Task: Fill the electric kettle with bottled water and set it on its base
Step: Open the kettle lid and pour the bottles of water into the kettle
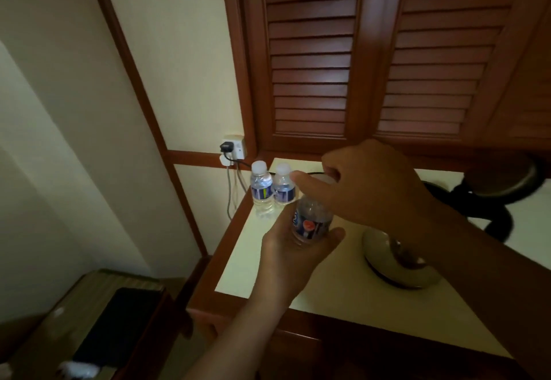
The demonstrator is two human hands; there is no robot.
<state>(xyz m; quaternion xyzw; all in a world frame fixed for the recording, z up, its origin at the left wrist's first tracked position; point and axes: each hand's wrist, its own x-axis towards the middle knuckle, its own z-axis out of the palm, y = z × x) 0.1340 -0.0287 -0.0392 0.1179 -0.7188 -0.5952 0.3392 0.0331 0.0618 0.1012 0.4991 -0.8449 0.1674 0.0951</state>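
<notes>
Left hand point(286, 248) gripping water bottle point(311, 221), right hand point(369, 182) curled round its top

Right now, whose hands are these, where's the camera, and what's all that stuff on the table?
Those are a person's two bare hands. The single picture comes from a camera worn on their head, looking down. The left hand grips a small water bottle; the right hand curls round its top. A spare capped bottle and a second one stand at the back of the cream table, near a wall socket. A round cream thing sits behind the right arm.
</notes>
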